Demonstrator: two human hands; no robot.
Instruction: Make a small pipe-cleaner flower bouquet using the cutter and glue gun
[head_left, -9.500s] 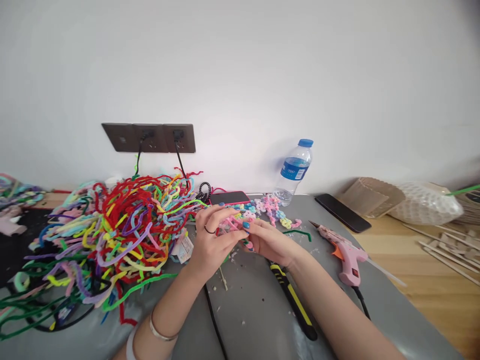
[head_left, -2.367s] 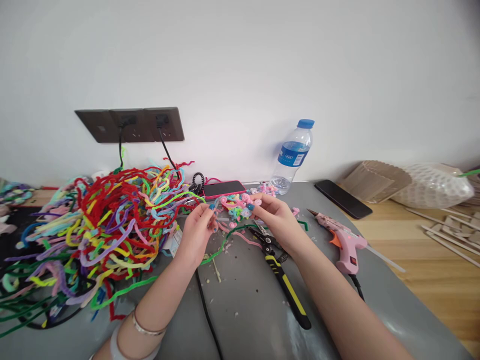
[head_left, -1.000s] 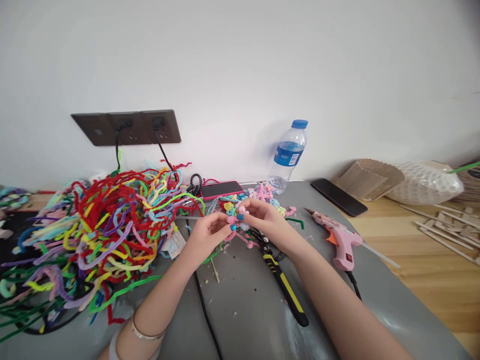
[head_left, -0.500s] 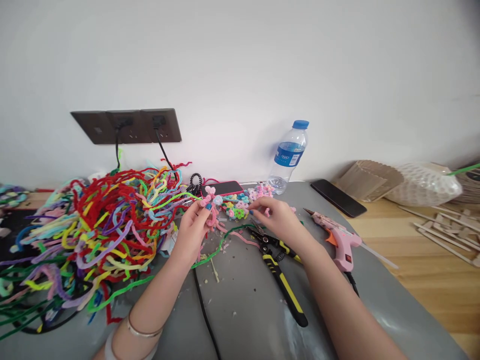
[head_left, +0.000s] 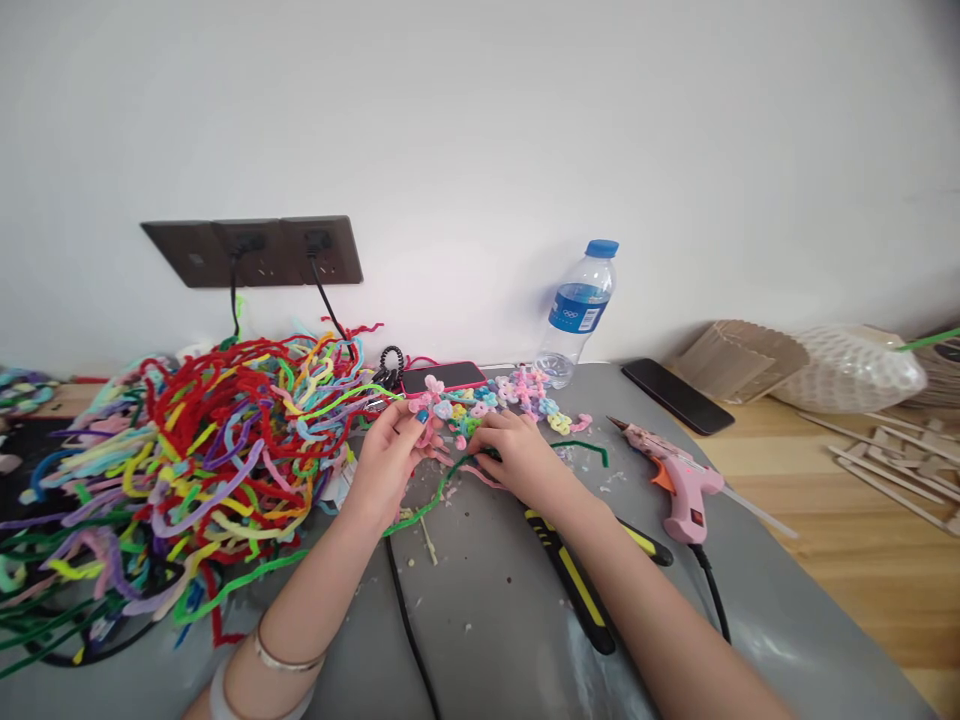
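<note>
My left hand (head_left: 386,462) is closed, pinching a pink fuzzy pipe-cleaner piece (head_left: 435,386) with small curled shapes and a pale blue flower between thumb and fingers. Close to its right, my right hand (head_left: 517,455) has its fingers curled down by the small pipe-cleaner flowers (head_left: 529,385). What those fingertips grip, if anything, is hidden. A green pipe cleaner (head_left: 427,512) runs across the table beneath both hands. Under my right wrist lie yellow-and-black pliers (head_left: 574,585); the jaws are covered by the hand and forearm.
A tangled heap of coloured pipe cleaners (head_left: 217,450) fills the left side. A water bottle (head_left: 577,315) leans at the wall, with a black phone (head_left: 675,395) to its right. A pink glue gun (head_left: 686,490) lies at the right; a black cable (head_left: 409,620) crosses the front.
My right hand has moved left and slightly down, closer to my left hand, uncovering some flowers and the green pipe cleaner's bent end. My left hand has barely shifted.
</note>
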